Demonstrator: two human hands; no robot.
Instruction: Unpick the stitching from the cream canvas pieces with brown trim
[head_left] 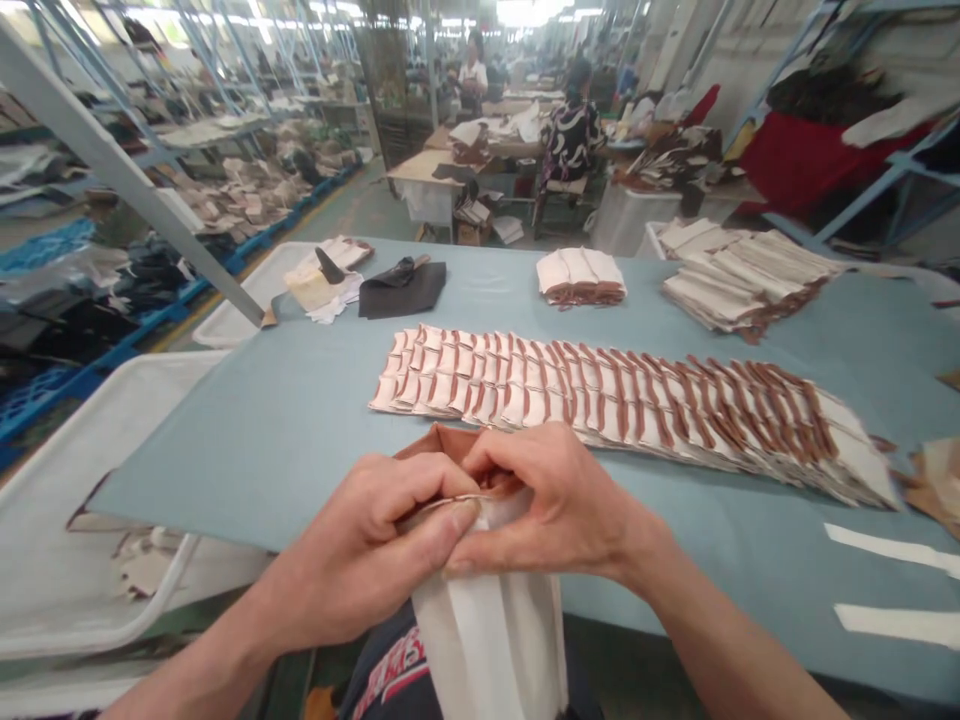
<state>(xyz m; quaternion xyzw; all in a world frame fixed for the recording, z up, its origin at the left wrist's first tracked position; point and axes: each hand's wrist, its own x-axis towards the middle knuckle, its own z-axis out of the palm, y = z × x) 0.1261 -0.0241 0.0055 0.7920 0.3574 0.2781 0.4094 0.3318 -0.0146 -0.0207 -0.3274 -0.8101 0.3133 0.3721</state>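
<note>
**Two-handed edge work**

The left hand [409, 530] and right hand [551, 500] are both gripping a cream-and-brown piece [536, 640] at the near edge of the table [247, 450], apparently working its brown end [441, 440]; the next move is probably calling for steady pinching.

Big red letters [396, 664] with pale edges stand on the dark cloth [394, 629] in the person's lap. They slant and are blurry. Part of the word looks like "KASY", but I cannot be sure. The word runs up to the pale piece [491, 640], so some letters may be hidden. A red stripe [405, 684] sits under them.
</note>
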